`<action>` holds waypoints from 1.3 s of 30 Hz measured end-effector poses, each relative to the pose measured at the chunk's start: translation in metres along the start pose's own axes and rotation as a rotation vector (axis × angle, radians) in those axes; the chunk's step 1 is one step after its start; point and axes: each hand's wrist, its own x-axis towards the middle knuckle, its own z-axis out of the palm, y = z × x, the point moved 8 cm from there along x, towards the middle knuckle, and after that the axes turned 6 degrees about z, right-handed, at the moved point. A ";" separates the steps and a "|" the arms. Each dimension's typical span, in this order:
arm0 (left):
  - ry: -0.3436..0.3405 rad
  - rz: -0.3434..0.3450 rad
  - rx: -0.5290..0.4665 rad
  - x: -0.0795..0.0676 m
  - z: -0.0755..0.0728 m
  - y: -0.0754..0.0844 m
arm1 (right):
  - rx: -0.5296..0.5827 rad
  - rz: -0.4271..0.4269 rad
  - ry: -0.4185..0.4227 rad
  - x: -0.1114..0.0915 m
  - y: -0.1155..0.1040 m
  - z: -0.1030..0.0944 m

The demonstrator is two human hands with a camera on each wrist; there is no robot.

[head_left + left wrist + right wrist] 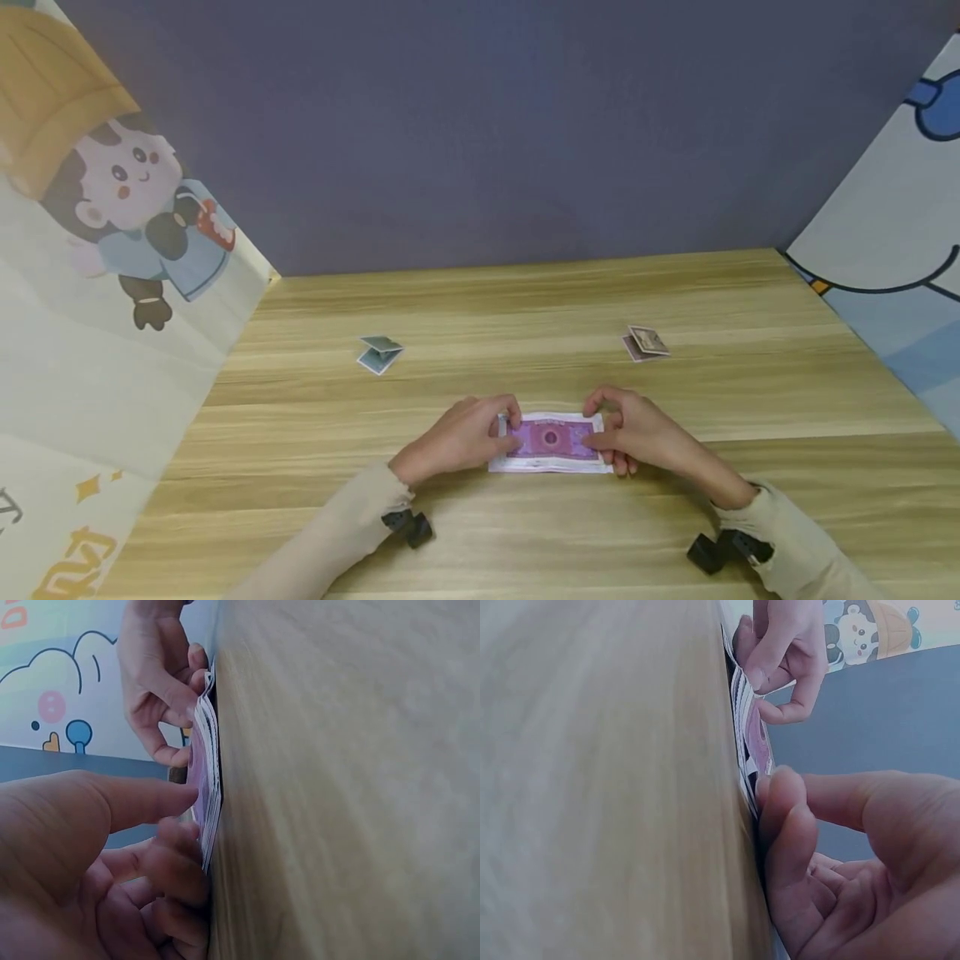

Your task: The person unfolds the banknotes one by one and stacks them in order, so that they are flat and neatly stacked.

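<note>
A thin stack of purple banknotes with white borders lies flat on the wooden table, in front of the person. My left hand pinches its left end, the thumb on the printed face and the fingers bent at the edge. At the opposite end my right hand pinches the stack between thumb and fingers. Seen edge-on in the left wrist view, the banknotes show several layers, slightly fanned. The right wrist view also shows these layered edges, with small gaps between sheets near the right fingertips.
Farther back on the wooden table stand two folded notes: a greenish one at left and a brownish one at right. A dark panel rises behind the table, and cartoon-printed sheets flank it.
</note>
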 end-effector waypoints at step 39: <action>0.040 0.043 -0.126 -0.001 -0.024 0.015 | 0.216 -0.014 -0.137 -0.001 -0.007 -0.009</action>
